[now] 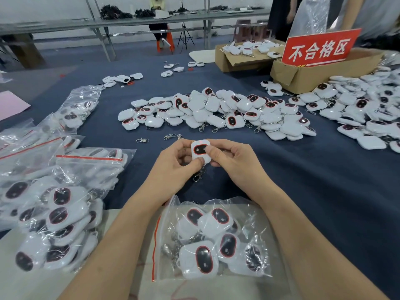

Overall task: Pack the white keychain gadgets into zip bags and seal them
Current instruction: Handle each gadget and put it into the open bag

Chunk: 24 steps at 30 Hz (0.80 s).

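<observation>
Factory packing floor: long worktables (129,20), heaped white gadgets (216,111), filled zip bags (65,202), cardboard boxes (303,74), red reject-zone sign (320,48).

Bare forearms (121,234) — left hand (175,159), right hand (229,159).

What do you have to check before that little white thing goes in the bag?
1. Grip: the left hand and right hand both pinch the white gadget: ok.
2. The gadget's dark screen faces up for a look: ok.
3. The keychain clip hangs under the gadget: ok.
4. The zip bag lies close, between the forearms: ok.
5. The bag mouth by the red zip strip is open: cannot tell.
6. Room is left in the bag, which already holds several gadgets: cannot tell.
</observation>
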Motion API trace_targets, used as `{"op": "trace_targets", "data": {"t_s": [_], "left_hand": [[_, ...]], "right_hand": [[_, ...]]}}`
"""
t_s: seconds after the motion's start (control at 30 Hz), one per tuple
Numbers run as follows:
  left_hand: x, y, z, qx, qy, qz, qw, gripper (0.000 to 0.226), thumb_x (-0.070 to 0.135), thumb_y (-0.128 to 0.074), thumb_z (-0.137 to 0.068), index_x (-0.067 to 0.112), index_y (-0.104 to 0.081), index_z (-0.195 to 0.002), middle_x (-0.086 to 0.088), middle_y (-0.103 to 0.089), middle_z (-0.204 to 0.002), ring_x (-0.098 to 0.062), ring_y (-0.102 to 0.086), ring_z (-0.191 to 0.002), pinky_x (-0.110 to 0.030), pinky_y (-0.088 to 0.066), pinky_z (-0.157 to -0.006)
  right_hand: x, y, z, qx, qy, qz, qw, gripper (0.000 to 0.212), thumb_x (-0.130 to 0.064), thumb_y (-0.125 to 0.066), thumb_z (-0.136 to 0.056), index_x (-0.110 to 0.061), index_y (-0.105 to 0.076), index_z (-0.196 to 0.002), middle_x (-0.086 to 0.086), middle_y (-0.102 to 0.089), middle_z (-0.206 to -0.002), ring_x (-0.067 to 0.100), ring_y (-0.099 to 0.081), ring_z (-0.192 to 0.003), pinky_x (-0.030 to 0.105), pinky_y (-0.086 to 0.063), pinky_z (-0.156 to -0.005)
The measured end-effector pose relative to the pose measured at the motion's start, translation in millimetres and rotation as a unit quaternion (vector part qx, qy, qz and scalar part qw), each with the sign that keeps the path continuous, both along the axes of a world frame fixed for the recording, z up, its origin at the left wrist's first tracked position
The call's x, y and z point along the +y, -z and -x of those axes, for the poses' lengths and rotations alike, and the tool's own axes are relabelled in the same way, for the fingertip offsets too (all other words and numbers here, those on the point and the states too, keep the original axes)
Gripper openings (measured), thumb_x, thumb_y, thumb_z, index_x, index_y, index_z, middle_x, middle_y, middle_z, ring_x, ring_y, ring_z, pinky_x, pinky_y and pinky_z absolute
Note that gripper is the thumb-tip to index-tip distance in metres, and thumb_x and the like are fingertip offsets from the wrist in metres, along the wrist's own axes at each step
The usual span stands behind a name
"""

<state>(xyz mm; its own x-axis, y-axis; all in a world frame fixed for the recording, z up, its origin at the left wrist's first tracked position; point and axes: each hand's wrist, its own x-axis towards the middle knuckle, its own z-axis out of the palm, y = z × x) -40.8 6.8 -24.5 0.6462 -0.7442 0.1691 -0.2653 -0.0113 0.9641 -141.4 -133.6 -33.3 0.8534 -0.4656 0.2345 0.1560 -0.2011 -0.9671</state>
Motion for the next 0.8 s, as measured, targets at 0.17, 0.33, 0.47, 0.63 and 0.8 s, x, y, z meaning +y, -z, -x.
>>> {"op": "trace_targets", "data": {"t_s": [0.17,0.33,0.47,0.63,0.8], "left_hand": [[0.3,-0.8,0.2,0.006,0.000,0.003,1.000,0.022,0.006,-0.072,-0.090,0.014,-0.067,-0.111,0.016,-0.070,-0.080,0.000,-0.062,-0.074,-0.015,-0.050,-0.072],[-0.2,-0.4,0.4,0.015,-0.013,0.012,1.000,0.026,0.007,-0.072,-0.091,0.016,-0.069,-0.115,0.002,-0.077,-0.102,-0.007,-0.069,-0.090,-0.018,-0.054,-0.078],[0.4,0.9,-3.9,0.036,-0.057,0.038,0.997,0.020,0.010,-0.072,-0.092,0.017,-0.071,-0.111,-0.002,-0.077,-0.104,-0.019,-0.071,-0.098,-0.028,-0.058,-0.085],[0.5,0.4,-2.6,-0.007,-0.040,0.033,0.999,0.019,0.012,-0.074,-0.090,0.026,-0.073,-0.103,0.010,-0.077,-0.098,-0.005,-0.069,-0.092,-0.017,-0.054,-0.080],[0.3,0.1,-3.1,0.002,-0.056,0.031,0.998,0.024,0.010,-0.077,-0.086,0.034,-0.077,-0.088,0.015,-0.077,-0.088,0.002,-0.068,-0.080,-0.009,-0.049,-0.074]], "right_hand": [[-0.2,-0.3,0.0,0.002,0.001,0.005,1.000,0.022,-0.021,-0.065,-0.098,-0.040,-0.073,-0.103,-0.013,-0.077,-0.099,0.006,-0.069,-0.090,0.023,-0.059,-0.084],[-0.1,-2.4,-0.4,0.001,0.002,-0.015,1.000,0.022,-0.017,-0.063,-0.100,-0.035,-0.072,-0.108,-0.010,-0.077,-0.101,0.007,-0.072,-0.095,0.020,-0.058,-0.080],[1.6,-0.9,-1.2,-0.002,-0.004,-0.029,1.000,0.026,-0.017,-0.062,-0.100,-0.030,-0.067,-0.122,-0.002,-0.077,-0.094,0.010,-0.073,-0.090,0.025,-0.059,-0.081],[0.4,-2.7,1.1,-0.022,-0.025,-0.066,0.997,0.017,-0.018,-0.065,-0.098,-0.025,-0.073,-0.111,0.004,-0.077,-0.100,0.014,-0.073,-0.093,0.023,-0.059,-0.082],[-2.6,-0.6,5.8,-0.042,-0.070,-0.123,0.989,0.023,-0.005,-0.065,-0.095,-0.024,-0.077,-0.100,0.006,-0.077,-0.106,0.019,-0.071,-0.105,0.027,-0.057,-0.091]]}}
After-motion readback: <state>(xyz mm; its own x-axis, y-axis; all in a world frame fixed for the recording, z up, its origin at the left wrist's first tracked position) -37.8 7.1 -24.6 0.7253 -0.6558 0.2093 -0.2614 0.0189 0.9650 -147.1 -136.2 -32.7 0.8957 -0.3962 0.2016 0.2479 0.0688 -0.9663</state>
